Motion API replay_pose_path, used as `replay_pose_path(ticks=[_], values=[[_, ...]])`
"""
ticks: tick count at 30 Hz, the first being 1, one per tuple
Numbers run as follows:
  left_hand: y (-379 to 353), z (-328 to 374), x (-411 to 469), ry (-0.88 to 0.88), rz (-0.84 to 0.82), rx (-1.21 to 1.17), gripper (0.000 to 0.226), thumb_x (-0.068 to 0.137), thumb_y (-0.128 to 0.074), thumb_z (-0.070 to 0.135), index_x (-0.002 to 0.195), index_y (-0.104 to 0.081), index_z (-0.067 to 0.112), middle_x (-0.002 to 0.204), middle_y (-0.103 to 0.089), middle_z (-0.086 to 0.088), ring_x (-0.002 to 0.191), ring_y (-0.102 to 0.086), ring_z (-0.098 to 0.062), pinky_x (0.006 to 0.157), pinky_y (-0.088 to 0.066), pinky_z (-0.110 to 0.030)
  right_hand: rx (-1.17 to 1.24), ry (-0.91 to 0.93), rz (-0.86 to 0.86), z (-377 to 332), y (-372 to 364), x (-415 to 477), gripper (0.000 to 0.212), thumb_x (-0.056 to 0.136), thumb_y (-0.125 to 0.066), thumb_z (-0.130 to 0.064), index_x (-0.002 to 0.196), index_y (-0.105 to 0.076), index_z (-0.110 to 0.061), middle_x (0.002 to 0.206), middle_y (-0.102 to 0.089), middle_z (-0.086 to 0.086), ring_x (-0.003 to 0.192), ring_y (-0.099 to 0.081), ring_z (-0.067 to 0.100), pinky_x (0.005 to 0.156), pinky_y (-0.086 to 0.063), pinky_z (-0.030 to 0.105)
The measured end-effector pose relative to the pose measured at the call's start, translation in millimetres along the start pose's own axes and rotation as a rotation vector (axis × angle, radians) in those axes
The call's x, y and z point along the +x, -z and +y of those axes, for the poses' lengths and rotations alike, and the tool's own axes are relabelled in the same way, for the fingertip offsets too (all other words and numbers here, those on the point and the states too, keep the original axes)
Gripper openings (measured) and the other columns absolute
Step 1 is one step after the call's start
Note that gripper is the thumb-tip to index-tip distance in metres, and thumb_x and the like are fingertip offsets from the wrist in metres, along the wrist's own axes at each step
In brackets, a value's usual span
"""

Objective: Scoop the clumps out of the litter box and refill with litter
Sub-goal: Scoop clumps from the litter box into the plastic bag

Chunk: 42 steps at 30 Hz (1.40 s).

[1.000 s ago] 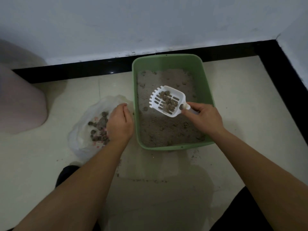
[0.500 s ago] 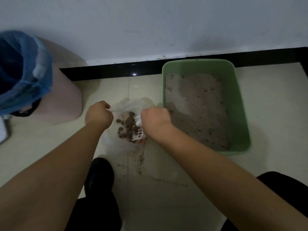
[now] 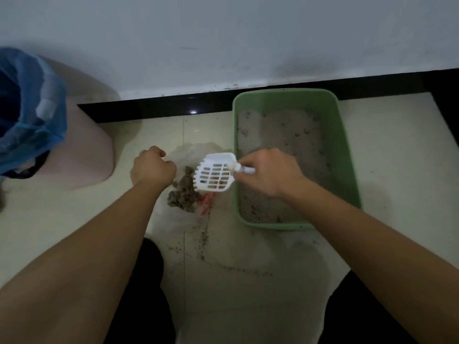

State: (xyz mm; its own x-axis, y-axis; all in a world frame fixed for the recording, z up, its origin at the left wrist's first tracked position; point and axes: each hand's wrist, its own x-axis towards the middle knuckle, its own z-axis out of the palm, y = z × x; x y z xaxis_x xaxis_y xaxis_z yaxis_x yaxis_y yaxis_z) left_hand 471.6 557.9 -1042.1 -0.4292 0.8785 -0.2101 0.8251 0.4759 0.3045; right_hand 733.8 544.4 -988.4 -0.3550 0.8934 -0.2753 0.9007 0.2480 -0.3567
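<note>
**Litter box scooping: clumps tipped into the bag**

Litter box (image 3: 346, 155) is green and sits on the floor (image 3: 397, 170) at the right, with its far end close to the wall (image 3: 223, 45). It is full of grey litter (image 3: 280, 135). A few small dark lumps show on top, mostly at the far end.

The right hand (image 3: 268, 173) grips the handle of the white scoop (image 3: 215, 173). The scoop hangs over the bag (image 3: 173, 217), just left of the box. It looks empty now.

The left hand (image 3: 151, 167) is curled up and grips the left edge of the bag to keep it open. The bag is thin and clear and lies flat on the floor. A pile of brown clumps (image 3: 185, 192) sits inside it.

Some grains (image 3: 205, 238) have spilled on the floor near the bag. A pink bin (image 3: 87, 155) with a blue liner (image 3: 29, 108) stands far off to the left.

I think this is the dumping step, with a scoopful just dropped in the bag. Next the scoop should go right, back into the box. It must dig under the small lumps, lift them, and shake so the clean litter falls through the holes. Keep the scoop level on the way to the bag so no more spills. The refill comes later, and I see no fresh litter yet.
</note>
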Motion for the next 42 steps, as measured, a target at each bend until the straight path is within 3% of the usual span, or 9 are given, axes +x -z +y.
replay_pose_path(ticks=[5,9,11,14,19,28,33,38,42], values=[[-12.6,30.7,-23.3,-0.196,0.276,-0.099,0.029,0.089,-0.050,0.020,0.115,-0.057,0.008,0.115,-0.055,-0.015,0.102,-0.054,-0.033,0.083,-0.046,-0.043,0.176,-0.201,0.148,57.5,24.7,-31.6,0.044,0.088,-0.054,-0.065,0.122,-0.067,-0.040,0.108,-0.073,-0.007,0.089,-0.066,0.016,0.077,-0.058,0.036],[-47.8,56.0,-57.4,-0.235,0.116,-0.246,0.030,0.099,-0.038,0.032,0.114,-0.055,0.012,0.105,-0.061,-0.012,0.088,-0.062,-0.030,0.075,-0.050,-0.038,-0.021,-0.361,0.058,93.1,26.0,-56.0,0.038,0.089,-0.051,-0.061,0.111,-0.072,-0.038,0.093,-0.073,-0.003,0.076,-0.063,0.019,0.066,-0.053,0.030],[-67.9,62.7,-72.2,-0.174,-0.061,-0.227,0.042,0.102,-0.032,0.040,0.122,-0.052,0.009,0.114,-0.061,-0.018,0.101,-0.061,-0.037,0.083,-0.047,-0.042,-0.144,-0.396,-0.036,102.9,20.1,-61.9,0.036,0.086,-0.052,-0.058,0.103,-0.074,-0.035,0.085,-0.070,-0.001,0.073,-0.063,0.021,0.063,-0.048,0.028],[-95.1,73.5,-96.1,-0.137,-0.288,-0.220,0.060,0.103,-0.016,0.048,0.135,-0.047,0.007,0.130,-0.056,-0.022,0.117,-0.055,-0.039,0.094,-0.043,-0.043,-0.397,-0.366,-0.142,109.6,15.3,-66.5,0.031,0.081,-0.055,-0.052,0.095,-0.071,-0.029,0.070,-0.059,-0.002,0.067,-0.059,0.021,0.062,-0.043,0.028],[-111.4,87.6,-111.0,-0.008,-0.168,-0.256,0.060,0.105,-0.012,0.043,0.127,-0.057,0.009,0.117,-0.065,-0.019,0.109,-0.060,-0.035,0.088,-0.045,-0.039,-0.721,-0.274,-0.179,115.2,9.7,-69.3,0.031,0.085,-0.056,-0.050,0.070,-0.049,-0.024,0.058,-0.041,-0.006,0.062,-0.050,0.017,0.068,-0.035,0.030],[-122.0,83.7,-108.7,-0.041,-0.116,-0.220,0.058,0.105,-0.011,0.041,0.127,-0.057,0.012,0.117,-0.065,-0.017,0.105,-0.061,-0.035,0.079,-0.043,-0.037,-0.774,-0.265,-0.133,121.2,10.9,-70.1,0.025,0.089,-0.055,-0.049,0.080,-0.059,-0.025,0.067,-0.050,-0.005,0.065,-0.049,0.016,0.068,-0.032,0.032],[-126.2,81.8,-106.8,-0.044,-0.117,-0.218,0.057,0.105,-0.010,0.040,0.134,-0.053,0.015,0.121,-0.063,-0.016,0.108,-0.060,-0.035,0.082,-0.044,-0.038,-0.907,-0.272,-0.011,128.5,33.6,-67.1,0.037,0.089,-0.058,-0.031,0.063,-0.034,-0.024,0.082,-0.064,-0.004,0.075,-0.057,0.017,0.070,-0.031,0.031],[-125.9,82.1,-107.7,-0.047,-0.105,-0.228,0.056,0.105,-0.012,0.039,0.134,-0.054,0.015,0.121,-0.064,-0.018,0.107,-0.060,-0.036,0.083,-0.045,-0.039,-1.073,-0.211,-0.191,105.8,11.9,-60.9,0.019,0.091,-0.050,-0.010,0.077,-0.061,-0.018,0.071,-0.065,0.002,0.062,-0.055,0.017,0.067,-0.036,0.028],[-124.7,83.2,-108.2,-0.028,-0.101,-0.236,0.055,0.105,-0.014,0.039,0.132,-0.056,0.015,0.118,-0.065,-0.018,0.105,-0.061,-0.036,0.080,-0.044,-0.038,-1.104,-0.205,-0.314,90.1,-14.7,-56.9,0.023,0.090,-0.045,-0.008,0.074,-0.062,-0.008,0.066,-0.061,0.009,0.062,-0.056,0.017,0.066,-0.036,0.028]])
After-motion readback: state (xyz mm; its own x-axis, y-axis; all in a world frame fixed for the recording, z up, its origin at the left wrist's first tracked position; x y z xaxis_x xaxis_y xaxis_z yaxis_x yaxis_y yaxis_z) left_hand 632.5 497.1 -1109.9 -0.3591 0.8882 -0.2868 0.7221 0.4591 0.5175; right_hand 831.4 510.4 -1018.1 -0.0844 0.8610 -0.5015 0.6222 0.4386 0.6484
